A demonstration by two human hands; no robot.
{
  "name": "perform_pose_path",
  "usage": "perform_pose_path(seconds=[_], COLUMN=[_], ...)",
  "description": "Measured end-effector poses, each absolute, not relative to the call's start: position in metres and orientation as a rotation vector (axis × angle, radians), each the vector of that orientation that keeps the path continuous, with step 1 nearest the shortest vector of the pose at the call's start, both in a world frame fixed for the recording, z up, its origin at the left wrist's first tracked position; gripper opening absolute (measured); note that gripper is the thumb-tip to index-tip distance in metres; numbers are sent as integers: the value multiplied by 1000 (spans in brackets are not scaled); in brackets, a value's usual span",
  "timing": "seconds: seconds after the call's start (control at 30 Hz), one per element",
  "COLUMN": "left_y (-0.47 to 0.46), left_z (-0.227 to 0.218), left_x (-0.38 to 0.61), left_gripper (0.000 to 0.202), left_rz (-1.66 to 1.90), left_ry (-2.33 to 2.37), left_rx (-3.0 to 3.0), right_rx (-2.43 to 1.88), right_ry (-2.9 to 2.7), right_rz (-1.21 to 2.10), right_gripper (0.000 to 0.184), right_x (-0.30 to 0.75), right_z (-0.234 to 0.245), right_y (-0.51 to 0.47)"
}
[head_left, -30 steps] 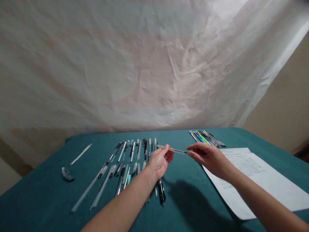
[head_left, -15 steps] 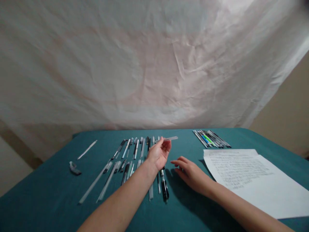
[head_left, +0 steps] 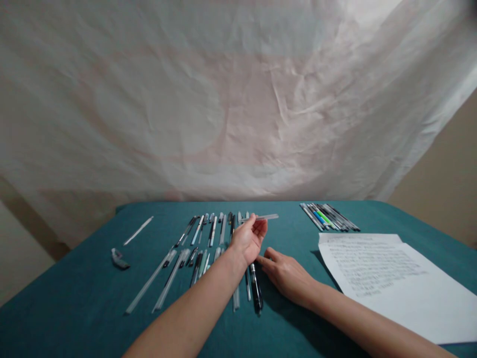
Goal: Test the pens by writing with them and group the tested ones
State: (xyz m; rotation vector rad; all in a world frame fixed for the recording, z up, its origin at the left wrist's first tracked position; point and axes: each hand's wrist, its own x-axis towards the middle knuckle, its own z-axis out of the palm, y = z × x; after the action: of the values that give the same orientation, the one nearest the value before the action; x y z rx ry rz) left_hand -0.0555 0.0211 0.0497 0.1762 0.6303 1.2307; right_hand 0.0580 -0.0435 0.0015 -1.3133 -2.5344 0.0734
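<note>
My left hand (head_left: 248, 239) is raised above a teal tablecloth (head_left: 85, 298) and pinches a clear pen barrel (head_left: 265, 217) between thumb and fingers, the barrel pointing right. My right hand (head_left: 285, 272) lies low on the cloth with fingers stretched towards a black pen (head_left: 255, 289), its fingertips at or beside that pen. Below and left of the left hand lie rows of pens and pen parts (head_left: 208, 231), some clear, some black or pale blue.
A bundle of pens (head_left: 330, 217) with green and blue barrels lies at the back right. White printed sheets (head_left: 391, 278) cover the right side. A single white stick (head_left: 137, 230) and a small grey piece (head_left: 119, 259) lie at the left. A creased white sheet (head_left: 223, 99) hangs behind.
One second ago both hands held the clear barrel between them. My right hand has let go, dropped to the cloth and slid left towards the black pen. My left hand keeps the barrel.
</note>
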Motion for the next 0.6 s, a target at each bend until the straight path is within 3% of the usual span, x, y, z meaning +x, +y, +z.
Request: perform_pose_path(seconds=[0.4, 0.6], left_y=[21, 17], left_z=[45, 41], left_x=[-54, -49], left_gripper=[20, 21], left_rz=[1232, 1206], left_ry=[654, 693], left_rx=[219, 237], right_rx=[-1298, -1337], right_ry=[-2511, -2424], right_rz=[133, 76], right_gripper=[8, 14], right_x=[64, 80], right_z=[0, 1], right_y=[-49, -41])
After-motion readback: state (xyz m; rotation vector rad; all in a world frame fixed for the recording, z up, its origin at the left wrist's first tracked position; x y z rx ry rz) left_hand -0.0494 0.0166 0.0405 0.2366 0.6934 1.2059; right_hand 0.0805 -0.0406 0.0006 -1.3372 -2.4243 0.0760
